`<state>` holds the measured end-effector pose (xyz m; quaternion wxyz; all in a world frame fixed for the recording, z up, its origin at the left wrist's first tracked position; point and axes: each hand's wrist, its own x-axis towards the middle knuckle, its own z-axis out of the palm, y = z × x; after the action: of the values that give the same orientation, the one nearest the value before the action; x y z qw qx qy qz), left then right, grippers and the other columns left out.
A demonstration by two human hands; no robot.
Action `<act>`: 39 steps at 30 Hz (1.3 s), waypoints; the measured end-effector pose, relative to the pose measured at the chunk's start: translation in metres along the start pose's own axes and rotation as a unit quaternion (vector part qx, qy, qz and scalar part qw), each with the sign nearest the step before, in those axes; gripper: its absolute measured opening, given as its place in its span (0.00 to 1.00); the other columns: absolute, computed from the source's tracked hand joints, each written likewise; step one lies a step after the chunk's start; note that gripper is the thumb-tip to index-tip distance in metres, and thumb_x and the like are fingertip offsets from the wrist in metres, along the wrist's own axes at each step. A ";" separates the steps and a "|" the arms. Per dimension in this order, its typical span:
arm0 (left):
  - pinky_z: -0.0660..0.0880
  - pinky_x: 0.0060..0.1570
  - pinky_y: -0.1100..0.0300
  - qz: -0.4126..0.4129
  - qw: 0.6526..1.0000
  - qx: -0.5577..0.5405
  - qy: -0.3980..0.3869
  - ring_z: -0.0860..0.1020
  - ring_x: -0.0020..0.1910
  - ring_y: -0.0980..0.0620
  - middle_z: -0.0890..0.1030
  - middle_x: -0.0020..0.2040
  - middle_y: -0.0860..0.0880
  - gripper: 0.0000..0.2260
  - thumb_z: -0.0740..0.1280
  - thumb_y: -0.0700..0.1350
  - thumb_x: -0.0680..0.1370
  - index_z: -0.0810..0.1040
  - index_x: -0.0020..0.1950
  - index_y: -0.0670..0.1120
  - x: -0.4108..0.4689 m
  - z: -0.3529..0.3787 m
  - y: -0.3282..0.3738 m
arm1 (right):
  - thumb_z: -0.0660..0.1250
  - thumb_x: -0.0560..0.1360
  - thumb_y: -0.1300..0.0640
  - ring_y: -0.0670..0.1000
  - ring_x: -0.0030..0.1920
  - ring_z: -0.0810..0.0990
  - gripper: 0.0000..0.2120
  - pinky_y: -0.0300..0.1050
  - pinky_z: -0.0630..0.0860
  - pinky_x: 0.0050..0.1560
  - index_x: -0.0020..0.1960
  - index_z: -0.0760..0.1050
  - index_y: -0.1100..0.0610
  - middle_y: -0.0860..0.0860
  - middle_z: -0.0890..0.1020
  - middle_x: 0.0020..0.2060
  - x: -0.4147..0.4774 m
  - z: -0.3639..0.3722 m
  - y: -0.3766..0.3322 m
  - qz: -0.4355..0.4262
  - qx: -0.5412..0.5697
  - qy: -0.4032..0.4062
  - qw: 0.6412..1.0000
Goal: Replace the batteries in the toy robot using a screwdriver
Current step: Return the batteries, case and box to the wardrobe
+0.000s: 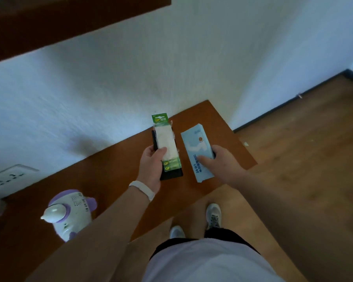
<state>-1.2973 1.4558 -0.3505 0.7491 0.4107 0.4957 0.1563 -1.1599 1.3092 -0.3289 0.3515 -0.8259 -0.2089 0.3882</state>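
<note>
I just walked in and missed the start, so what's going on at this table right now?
A person stands at a wooden table, holding something in each hand. The left hand grips a green battery pack together with a black case beneath it. The right hand holds a light blue box. The white and purple toy robot lies untouched near the table's left end. No screwdriver is visible yet.

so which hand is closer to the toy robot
Left. The left hand, holding the battery pack, is up and to the right of the toy robot; the right hand, on the blue box, is farther right.
</note>
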 end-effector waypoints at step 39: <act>0.82 0.49 0.44 0.011 0.897 0.230 -0.377 0.85 0.50 0.42 0.85 0.54 0.43 0.13 0.67 0.41 0.80 0.75 0.64 0.46 -0.203 0.571 -0.153 | 0.68 0.78 0.53 0.45 0.44 0.85 0.06 0.46 0.83 0.46 0.54 0.77 0.52 0.46 0.85 0.48 -0.247 -0.422 0.306 0.053 0.361 0.411 0.836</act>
<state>-0.9198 0.9692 -0.2458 0.7630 0.6051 0.1931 -0.1201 -0.9563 0.7764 -0.2432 0.6569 -0.7338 0.1539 0.0795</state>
